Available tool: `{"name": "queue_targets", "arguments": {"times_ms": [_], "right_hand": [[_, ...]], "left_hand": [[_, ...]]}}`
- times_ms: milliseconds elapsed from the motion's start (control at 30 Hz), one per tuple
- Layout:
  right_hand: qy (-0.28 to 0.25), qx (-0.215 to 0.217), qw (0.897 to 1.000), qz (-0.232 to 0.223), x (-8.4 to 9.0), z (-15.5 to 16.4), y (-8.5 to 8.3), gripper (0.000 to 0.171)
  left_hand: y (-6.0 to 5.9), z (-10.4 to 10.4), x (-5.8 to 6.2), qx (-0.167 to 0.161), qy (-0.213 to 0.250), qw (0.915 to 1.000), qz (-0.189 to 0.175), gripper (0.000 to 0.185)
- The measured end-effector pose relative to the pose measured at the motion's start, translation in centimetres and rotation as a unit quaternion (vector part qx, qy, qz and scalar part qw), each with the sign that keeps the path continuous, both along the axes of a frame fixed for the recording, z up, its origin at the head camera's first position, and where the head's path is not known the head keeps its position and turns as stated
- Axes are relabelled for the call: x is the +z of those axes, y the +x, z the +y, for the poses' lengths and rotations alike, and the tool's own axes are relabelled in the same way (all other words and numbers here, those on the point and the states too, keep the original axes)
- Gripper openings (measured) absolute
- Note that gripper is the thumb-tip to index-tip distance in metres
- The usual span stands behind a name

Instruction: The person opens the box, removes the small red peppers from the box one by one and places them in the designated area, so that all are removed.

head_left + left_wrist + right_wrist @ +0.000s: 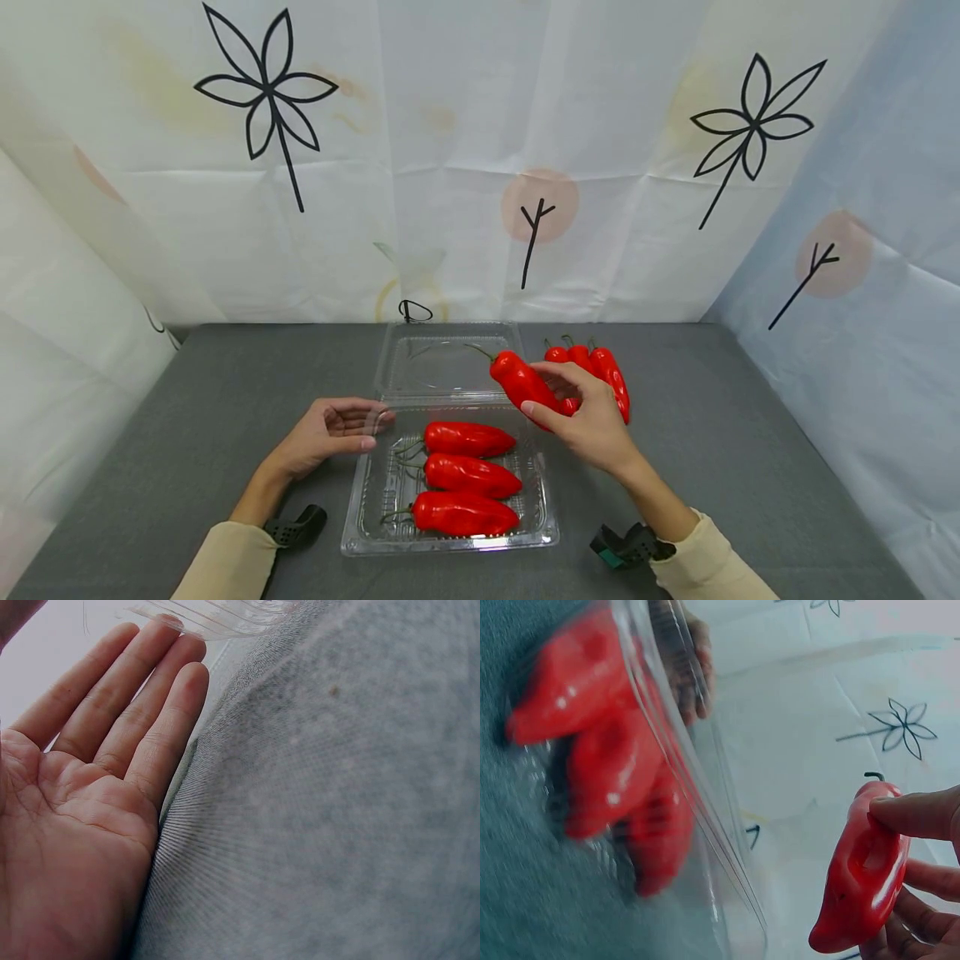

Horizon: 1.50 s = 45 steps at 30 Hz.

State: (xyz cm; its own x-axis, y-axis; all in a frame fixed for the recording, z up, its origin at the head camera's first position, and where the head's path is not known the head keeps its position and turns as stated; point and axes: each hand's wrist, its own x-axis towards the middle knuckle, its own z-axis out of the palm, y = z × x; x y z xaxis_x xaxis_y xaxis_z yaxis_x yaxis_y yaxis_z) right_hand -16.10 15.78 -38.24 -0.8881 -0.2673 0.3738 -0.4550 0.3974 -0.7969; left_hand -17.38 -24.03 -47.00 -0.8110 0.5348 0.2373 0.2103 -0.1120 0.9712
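My right hand (592, 421) pinches a red pepper (519, 379) between thumb and fingers, above the back right corner of a clear plastic container (450, 546). In the right wrist view the held pepper (862, 870) hangs tilted, its stem up. Three red peppers (468, 475) lie in a column inside the container, stems to the left. My left hand (333, 433) is at the container's back left corner, fingertips touching its wall. The left wrist view shows this hand (97, 772) with straight fingers and nothing in the palm.
The container's clear lid (450, 358) lies folded open behind it. Several more red peppers (611, 375) lie on the grey table (247, 367) at the back right, partly hidden by my right hand. A patterned white cloth (450, 167) hangs behind the table.
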Motion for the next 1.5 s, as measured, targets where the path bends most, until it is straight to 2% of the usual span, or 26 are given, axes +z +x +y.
{"name": "queue_targets", "arguments": {"times_ms": [267,667,1000,1233,1367,1500], "right_hand": [[0.014,-0.067,0.998,-0.004,0.2,2.4,-1.4,0.047],[0.032,-0.147,0.987,-0.047,-0.1,6.2,-3.3,0.047],[0.051,-0.223,0.967,-0.109,-0.8,9.4,-4.5,0.054],[0.073,-0.263,0.948,-0.161,-1.6,11.0,-5.2,0.057],[0.083,-0.279,0.94,-0.177,-2.1,11.5,-5.5,0.057],[0.094,-0.281,0.938,-0.182,-2.7,11.9,-5.7,0.057]], "left_hand": [[0.0,0.0,0.0,-0.001,0.002,1.0,-0.002,0.044],[0.0,-0.1,-0.1,0.002,-0.001,1.0,-0.004,0.044],[-0.1,-0.1,-0.1,0.0,0.0,1.0,-0.002,0.044],[0.0,0.0,-0.1,-0.001,0.003,1.0,-0.002,0.044],[0.0,0.0,-0.1,-0.002,0.004,1.0,-0.001,0.044],[-0.1,-0.1,-0.1,0.0,0.002,1.0,-0.003,0.043]]}}
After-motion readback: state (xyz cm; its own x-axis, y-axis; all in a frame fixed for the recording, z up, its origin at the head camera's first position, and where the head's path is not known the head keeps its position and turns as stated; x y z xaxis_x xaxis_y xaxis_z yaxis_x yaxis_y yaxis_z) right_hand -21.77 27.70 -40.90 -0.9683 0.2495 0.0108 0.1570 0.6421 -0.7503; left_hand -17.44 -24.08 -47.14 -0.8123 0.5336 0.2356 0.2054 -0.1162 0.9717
